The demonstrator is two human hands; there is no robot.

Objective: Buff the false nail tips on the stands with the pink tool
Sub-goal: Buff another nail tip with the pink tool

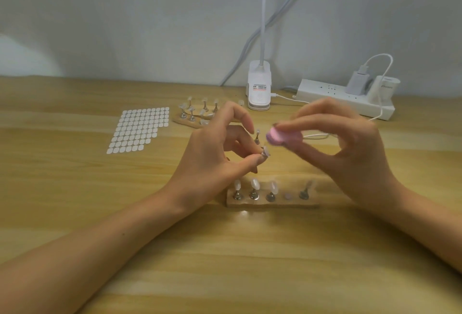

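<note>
Over the desk [75, 201], left hand [212, 153] pinches a stand [262, 154], right hand [350, 148] the tool [282, 136] — I fear hard strokes pop the tip [266, 150] off.

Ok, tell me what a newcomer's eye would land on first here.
The two hands mid-table: the left hand pinches a small metal stand bearing a nail tip, and the right hand holds the blurred pink tool close beside it. Below them sits a wooden block with four more tips on stands and one bare spot. To the left lies a sheet of white oval tabs.
</note>
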